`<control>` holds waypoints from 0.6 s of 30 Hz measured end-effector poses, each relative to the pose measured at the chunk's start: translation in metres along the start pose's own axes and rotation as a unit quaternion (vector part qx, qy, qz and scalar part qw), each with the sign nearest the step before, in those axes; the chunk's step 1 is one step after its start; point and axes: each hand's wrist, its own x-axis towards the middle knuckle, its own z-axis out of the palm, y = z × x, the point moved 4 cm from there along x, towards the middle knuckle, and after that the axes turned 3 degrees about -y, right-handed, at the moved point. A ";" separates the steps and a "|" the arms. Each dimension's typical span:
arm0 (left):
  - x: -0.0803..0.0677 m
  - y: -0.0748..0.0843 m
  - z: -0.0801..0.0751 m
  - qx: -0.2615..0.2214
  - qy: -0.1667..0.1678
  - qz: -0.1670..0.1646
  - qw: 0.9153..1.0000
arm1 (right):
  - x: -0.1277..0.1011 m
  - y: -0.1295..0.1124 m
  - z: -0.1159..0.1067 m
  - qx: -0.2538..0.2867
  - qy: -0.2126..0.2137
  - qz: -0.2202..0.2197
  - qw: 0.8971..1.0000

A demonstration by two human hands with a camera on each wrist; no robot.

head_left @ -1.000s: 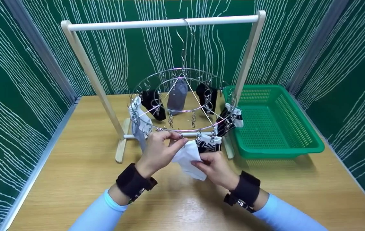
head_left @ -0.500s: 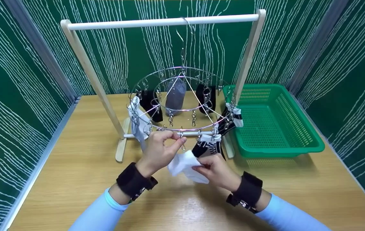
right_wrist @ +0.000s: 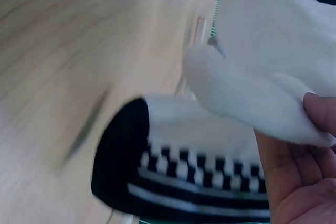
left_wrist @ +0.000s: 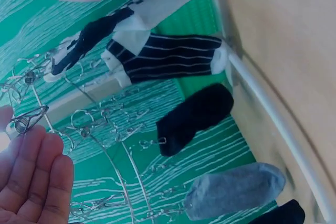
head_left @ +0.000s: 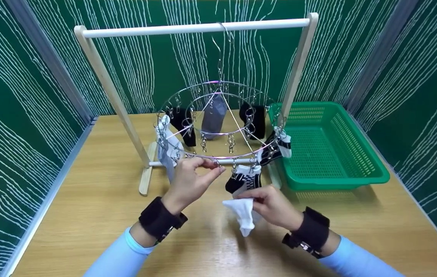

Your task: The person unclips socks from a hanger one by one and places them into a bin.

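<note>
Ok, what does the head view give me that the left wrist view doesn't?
Only the head view shows the green basket, the wooden rail, the tabletop, and the right hand pinching the white sock clear of the hanger. Only the left wrist view shows, close up, the clip at the left fingers. Both show the left hand, the ring hanger, the striped sock, black sock and grey sock.

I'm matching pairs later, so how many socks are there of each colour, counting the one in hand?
Plain black socks: 2
Grey sock: 1
Black-and-white patterned socks: 2
White-and-grey sock: 1
White sock, held in the right hand: 1
Total: 7
</note>
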 end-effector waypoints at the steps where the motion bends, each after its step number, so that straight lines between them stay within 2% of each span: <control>1: 0.000 0.000 0.000 -0.001 0.000 0.000 1.000 | 0.000 -0.001 -0.003 0.002 0.000 -0.002 1.000; 6: 0.000 0.001 -0.001 -0.004 -0.002 -0.001 1.000 | -0.002 -0.008 -0.023 0.017 -0.001 -0.019 1.000; 10: 0.000 0.001 0.000 -0.006 -0.004 -0.001 1.000 | -0.004 -0.010 -0.044 0.034 0.001 -0.005 0.999; 18: -0.001 -0.001 0.000 -0.001 0.003 -0.022 1.000 | -0.004 -0.013 -0.088 0.030 0.033 0.029 0.999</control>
